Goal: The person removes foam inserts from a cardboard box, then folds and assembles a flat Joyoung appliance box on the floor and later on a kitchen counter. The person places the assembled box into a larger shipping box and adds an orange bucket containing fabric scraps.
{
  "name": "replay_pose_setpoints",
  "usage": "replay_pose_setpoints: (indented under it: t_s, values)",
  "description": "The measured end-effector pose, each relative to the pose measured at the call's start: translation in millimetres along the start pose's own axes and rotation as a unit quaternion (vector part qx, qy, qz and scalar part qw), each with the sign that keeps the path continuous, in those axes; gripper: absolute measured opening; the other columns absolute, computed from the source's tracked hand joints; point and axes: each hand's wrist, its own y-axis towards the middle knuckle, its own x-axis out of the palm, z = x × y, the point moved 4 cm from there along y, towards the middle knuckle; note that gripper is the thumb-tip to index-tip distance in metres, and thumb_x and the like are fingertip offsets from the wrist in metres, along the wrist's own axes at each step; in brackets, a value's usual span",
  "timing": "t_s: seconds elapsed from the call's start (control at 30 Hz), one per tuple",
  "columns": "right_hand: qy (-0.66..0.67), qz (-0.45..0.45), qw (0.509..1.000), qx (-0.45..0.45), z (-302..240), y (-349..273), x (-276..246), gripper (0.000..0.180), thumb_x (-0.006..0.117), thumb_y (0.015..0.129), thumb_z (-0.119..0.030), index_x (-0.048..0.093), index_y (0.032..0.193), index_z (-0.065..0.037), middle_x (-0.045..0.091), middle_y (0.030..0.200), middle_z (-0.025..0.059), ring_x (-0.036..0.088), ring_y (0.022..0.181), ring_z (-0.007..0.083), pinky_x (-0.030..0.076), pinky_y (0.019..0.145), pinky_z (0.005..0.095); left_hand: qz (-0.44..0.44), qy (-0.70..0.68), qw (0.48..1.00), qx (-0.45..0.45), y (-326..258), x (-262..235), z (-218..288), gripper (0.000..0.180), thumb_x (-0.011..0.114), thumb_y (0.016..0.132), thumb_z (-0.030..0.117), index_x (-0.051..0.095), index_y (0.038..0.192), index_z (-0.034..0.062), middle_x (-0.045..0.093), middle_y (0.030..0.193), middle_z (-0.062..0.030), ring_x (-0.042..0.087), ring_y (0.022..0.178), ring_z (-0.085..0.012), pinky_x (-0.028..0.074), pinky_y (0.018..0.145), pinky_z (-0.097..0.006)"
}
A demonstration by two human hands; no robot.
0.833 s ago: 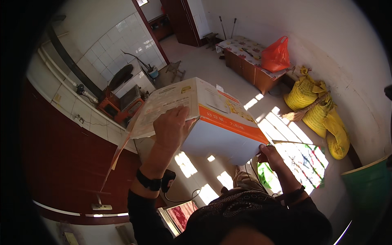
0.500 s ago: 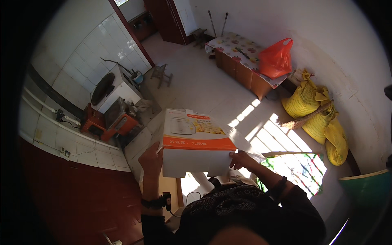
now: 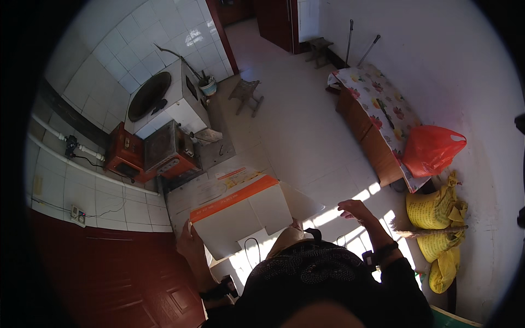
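A white cardboard box [image 3: 246,213] with an orange band and a printed picture is in front of my body, its plain side facing me. One flap [image 3: 301,203] sticks out at its right end. At the box's left edge, my left hand [image 3: 190,241] grips the cardboard, with the fingers partly hidden. My right hand [image 3: 355,210] is off to the right of the box, apart from it, with fingers stretched out and nothing seen in them.
A stove [image 3: 167,147] and a white cooking range [image 3: 180,106] stand at the left wall. Behind is a small stool [image 3: 246,95]. To the right are a low cabinet [image 3: 363,128], a red plastic bag [image 3: 432,150], yellow sacks [image 3: 432,210] and a broom [image 3: 432,232]. Sunlight stripes the floor.
My right hand has let go of the box and moved right. The box has tilted and turned, its left end now lower, still held by my left hand. The view has turned left.
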Motion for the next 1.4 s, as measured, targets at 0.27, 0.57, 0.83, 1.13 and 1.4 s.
replay_pose_setpoints:
  t_s: [0.27, 0.57, 0.83, 1.13, 1.4]
  values:
    - [0.140, 0.402, 0.879, 0.213, 61, 31, -176, 0.047, 0.057, 0.086, -0.034, 0.049, 0.118, 0.000, 0.059, 0.105, 0.0146, 0.060, 0.082, 0.0319, 0.046, 0.073, 0.0432, -0.001, -0.104, 0.992, 0.078, 255, 126, 149, 0.025, 0.060, 0.083, 0.022, 0.065, 0.107, 0.0128, 0.067, 0.088, -0.0109, 0.064, 0.072, -0.0291, 0.050, 0.062, -0.036]
    - [0.167, 0.346, 0.803, 0.455, 19, 219, -200, 0.032, 0.054, 0.086, -0.031, 0.052, 0.106, -0.007, 0.056, 0.082, 0.0094, 0.056, 0.071, 0.0249, 0.046, 0.062, 0.0423, 0.042, -0.226, 0.962, 0.150, 495, 229, 315, 0.025, 0.067, 0.077, 0.018, 0.066, 0.100, 0.0113, 0.067, 0.086, -0.0110, 0.065, 0.074, -0.0290, 0.051, 0.064, -0.035]
    - [0.065, 0.203, 0.976, -0.054, -395, 641, -270, 0.014, 0.056, 0.078, -0.015, 0.058, 0.069, -0.005, 0.051, 0.056, 0.0025, 0.049, 0.043, 0.0132, 0.036, 0.036, 0.0284, 0.062, -0.252, 0.951, 0.167, 701, 278, 415, 0.026, 0.067, 0.073, 0.009, 0.066, 0.099, 0.0100, 0.067, 0.086, -0.0107, 0.065, 0.074, -0.0277, 0.051, 0.063, -0.034]
    - [0.109, 0.210, 0.971, 0.021, -569, 845, -257, 0.016, 0.051, 0.079, -0.016, 0.054, 0.067, -0.007, 0.050, 0.059, 0.0054, 0.052, 0.053, 0.0152, 0.043, 0.050, 0.0304, -0.025, -0.209, 0.973, 0.093, 964, 450, 528, 0.023, 0.065, 0.077, 0.020, 0.067, 0.099, 0.0147, 0.067, 0.083, -0.0096, 0.064, 0.069, -0.0280, 0.049, 0.058, -0.036]
    - [0.166, 0.241, 0.928, 0.229, -585, 979, -311, 0.010, 0.053, 0.080, -0.018, 0.056, 0.075, -0.010, 0.052, 0.061, 0.0045, 0.054, 0.054, 0.0159, 0.044, 0.047, 0.0304, -0.005, -0.236, 0.963, 0.132, 1171, 582, 675, 0.023, 0.063, 0.078, 0.023, 0.066, 0.100, 0.0169, 0.064, 0.072, -0.0100, 0.062, 0.062, -0.0292, 0.047, 0.054, -0.039]
